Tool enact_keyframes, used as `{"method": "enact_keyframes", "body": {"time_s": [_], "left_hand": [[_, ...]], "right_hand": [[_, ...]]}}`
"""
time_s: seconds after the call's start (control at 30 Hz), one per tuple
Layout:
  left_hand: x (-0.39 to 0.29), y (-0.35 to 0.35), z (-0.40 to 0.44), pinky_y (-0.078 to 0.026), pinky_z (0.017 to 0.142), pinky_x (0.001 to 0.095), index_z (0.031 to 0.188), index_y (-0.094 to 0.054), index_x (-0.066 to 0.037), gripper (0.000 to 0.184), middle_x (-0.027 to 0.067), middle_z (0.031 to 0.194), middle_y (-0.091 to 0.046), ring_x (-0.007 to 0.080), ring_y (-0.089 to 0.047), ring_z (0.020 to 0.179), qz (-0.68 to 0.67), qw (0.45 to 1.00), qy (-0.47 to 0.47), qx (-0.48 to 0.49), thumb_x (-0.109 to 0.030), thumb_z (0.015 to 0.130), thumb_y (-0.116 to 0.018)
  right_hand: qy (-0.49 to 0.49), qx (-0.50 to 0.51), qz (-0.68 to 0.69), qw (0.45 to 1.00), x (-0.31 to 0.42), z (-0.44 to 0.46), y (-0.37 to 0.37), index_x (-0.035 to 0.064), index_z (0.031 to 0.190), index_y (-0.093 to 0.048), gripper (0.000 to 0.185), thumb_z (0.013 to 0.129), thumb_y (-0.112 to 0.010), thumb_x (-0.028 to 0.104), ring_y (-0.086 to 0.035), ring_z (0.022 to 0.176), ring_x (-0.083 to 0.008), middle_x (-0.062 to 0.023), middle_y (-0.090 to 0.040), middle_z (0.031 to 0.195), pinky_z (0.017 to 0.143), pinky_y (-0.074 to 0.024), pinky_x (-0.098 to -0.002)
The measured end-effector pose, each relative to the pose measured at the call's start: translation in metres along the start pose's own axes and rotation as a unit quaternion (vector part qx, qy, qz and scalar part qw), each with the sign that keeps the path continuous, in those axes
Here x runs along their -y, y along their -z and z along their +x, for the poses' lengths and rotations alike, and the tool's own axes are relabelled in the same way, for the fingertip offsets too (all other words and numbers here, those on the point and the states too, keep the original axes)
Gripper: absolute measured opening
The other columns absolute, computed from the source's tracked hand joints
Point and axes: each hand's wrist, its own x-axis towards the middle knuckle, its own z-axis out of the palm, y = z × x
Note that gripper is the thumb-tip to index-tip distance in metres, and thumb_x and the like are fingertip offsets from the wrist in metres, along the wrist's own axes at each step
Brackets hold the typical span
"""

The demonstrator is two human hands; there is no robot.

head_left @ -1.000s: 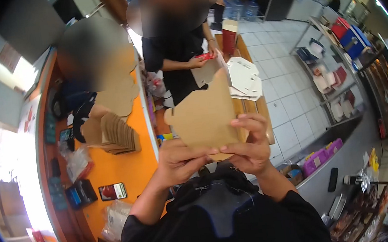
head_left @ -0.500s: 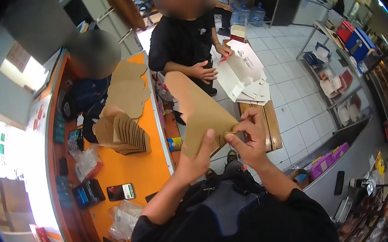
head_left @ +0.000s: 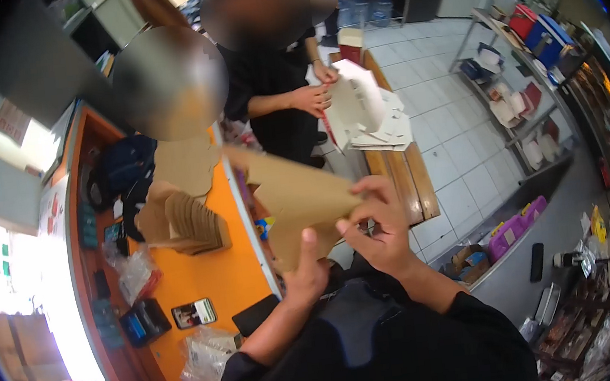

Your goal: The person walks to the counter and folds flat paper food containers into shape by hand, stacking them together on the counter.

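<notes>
A brown cardboard piece [head_left: 294, 195], partly folded, is held up in front of my body. My left hand [head_left: 306, 272] grips its lower left part, thumb up on the near face and the other fingers hidden behind. At its right corner my right hand [head_left: 379, 223] pinches the board between thumb and fingers. Left of it, a stack of folded brown boxes [head_left: 186, 221] stands on the orange counter [head_left: 173, 279], with flat brown cardboard sheets [head_left: 187, 162] behind.
Across from me a person in black holds a white carton [head_left: 355, 100] by a wooden bench [head_left: 405, 187] with flat white cartons [head_left: 388, 133]. A phone [head_left: 194, 314], black device [head_left: 144, 323] and plastic bags [head_left: 207, 357] lie on the counter. Shelving [head_left: 513, 116] stands right.
The brown cardboard has tilted and swung left, with its long flap lower. My left hand has shifted slightly down. The person opposite has raised a white carton with both hands.
</notes>
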Motion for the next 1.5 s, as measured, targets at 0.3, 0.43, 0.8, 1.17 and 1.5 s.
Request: {"method": "enact_keyframes", "body": {"time_s": [0.3,0.43,0.8,1.17,1.5], "left_hand": [[-0.005,0.027,-0.006,-0.043,0.103,0.0375,0.137,-0.046,-0.001,0.045,0.0124,0.133,-0.055,0.0211,-0.054,0.121,0.047,0.959,0.205,0.191,-0.033,0.105,-0.048],[-0.021,0.020,-0.006,-0.048,0.090,0.0302,0.130,-0.054,0.000,0.036,0.0061,0.112,-0.065,0.0165,-0.061,0.104,0.204,0.929,0.179,0.252,-0.026,0.106,-0.049],[-0.024,0.015,-0.017,-0.048,0.083,0.0532,0.109,-0.058,0.001,0.024,0.0289,0.095,-0.066,0.0474,-0.063,0.092,0.500,0.686,0.130,0.513,-0.018,0.096,-0.052],[-0.027,0.009,-0.034,-0.050,0.073,0.0541,0.111,-0.061,0.000,0.026,0.0281,0.085,-0.066,0.0469,-0.064,0.081,0.552,0.705,0.071,0.439,-0.020,0.094,-0.055],[-0.077,-0.001,0.036,-0.057,0.078,0.0410,0.136,-0.050,-0.002,0.076,0.0182,0.102,-0.069,0.0359,-0.072,0.083,0.410,0.836,0.066,0.359,-0.046,0.080,-0.077]], "right_hand": [[-0.290,0.150,0.122,0.937,-0.045,-0.049,0.029,0.0089,0.128,-0.051,0.075,0.069,-0.093,0.031,-0.035,0.066,-0.0029,0.0047,-0.047,0.093,0.057,-0.0303,-0.0203],[-0.354,0.147,0.110,0.917,-0.065,-0.099,0.014,0.0089,0.137,-0.047,0.085,0.070,-0.092,0.036,-0.038,0.065,-0.0044,0.0028,-0.047,0.093,0.057,-0.0331,-0.0224],[-0.073,0.362,-0.183,0.911,-0.048,-0.104,0.064,0.0147,0.128,-0.057,0.054,0.087,-0.068,0.048,-0.064,0.093,-0.0337,-0.0090,-0.060,0.113,0.075,-0.0525,-0.0428],[-0.068,0.349,-0.132,0.925,-0.048,-0.099,0.074,0.0085,0.116,-0.062,0.031,0.092,-0.067,0.028,-0.065,0.093,-0.0329,-0.0109,-0.062,0.111,0.076,-0.0535,-0.0414],[0.069,0.435,-0.035,0.897,-0.050,-0.022,0.058,0.0043,0.094,-0.062,0.022,0.092,-0.069,0.025,-0.065,0.087,-0.0341,-0.0113,-0.063,0.099,0.071,-0.0535,-0.0417]]}}
